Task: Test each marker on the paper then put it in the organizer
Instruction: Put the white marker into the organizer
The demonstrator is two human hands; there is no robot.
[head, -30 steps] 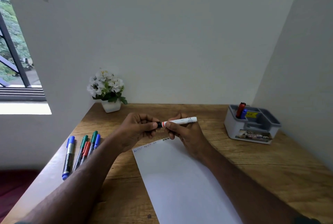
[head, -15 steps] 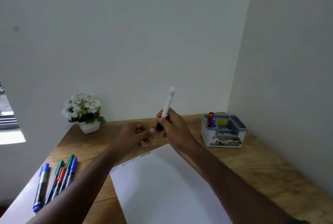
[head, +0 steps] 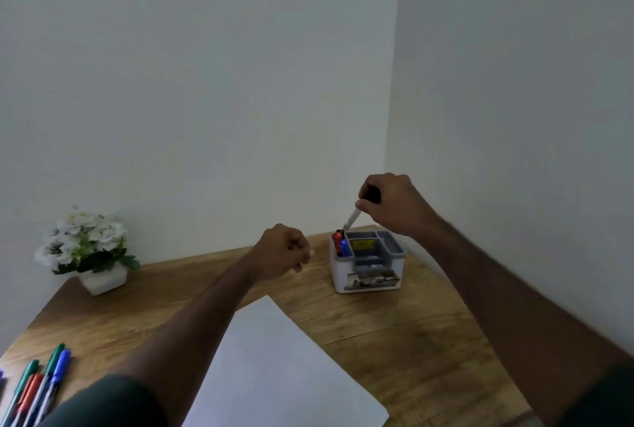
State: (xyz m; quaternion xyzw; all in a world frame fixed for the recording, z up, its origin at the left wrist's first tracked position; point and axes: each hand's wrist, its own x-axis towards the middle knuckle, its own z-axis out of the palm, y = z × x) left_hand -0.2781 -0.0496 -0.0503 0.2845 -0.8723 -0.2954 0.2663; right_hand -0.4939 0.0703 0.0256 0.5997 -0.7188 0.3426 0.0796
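**Marker held over the organizer's left slot**

Our right hand (head: 389,207) gripped the black cap end of the slim white-barrelled marker (head: 352,219), fingers curled round it, the barrel slanting down-left with its lower end just above the left compartment of the grey-and-white plastic desk organizer (head: 368,274). We judged the marker light, stiff and smooth, so a pinch near the top lets it drop straight in; a loose grip could let it slide. A red marker (head: 337,239) and a blue marker (head: 344,247) stood in that same slot. Our left hand (head: 283,250) hung curled and empty over the wooden table (head: 394,330), beside the white paper sheet (head: 274,368). More capped markers (head: 37,385) lay at the table's left edge, a white flower pot (head: 87,251) behind.
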